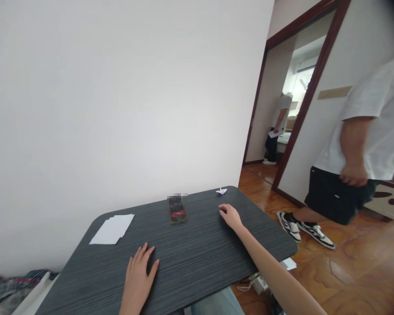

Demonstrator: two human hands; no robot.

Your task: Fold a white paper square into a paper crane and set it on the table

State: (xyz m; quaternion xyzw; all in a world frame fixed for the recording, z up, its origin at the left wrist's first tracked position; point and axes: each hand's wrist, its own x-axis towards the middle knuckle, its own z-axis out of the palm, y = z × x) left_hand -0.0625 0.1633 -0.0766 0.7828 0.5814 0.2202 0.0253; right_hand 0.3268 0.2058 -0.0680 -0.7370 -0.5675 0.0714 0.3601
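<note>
Left hand (139, 273) bare, slim fingers. Right hand (230, 216) bare; slender forearm (276, 267) behind it uncovered. Pale blue legwear (218, 304) rightward of left hand, lower.

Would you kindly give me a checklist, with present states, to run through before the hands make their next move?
1. Left hand free: ok, fingers spread, nothing visible in it.
2. Right hand empty: cannot tell, its palm is hidden.
3. Paper stack squared up: not ok, edges are uneven.
4. Folded paper figure on the table: ok, near the far right corner.
5. Dark object identified: cannot tell, it is pixelated.
</note>
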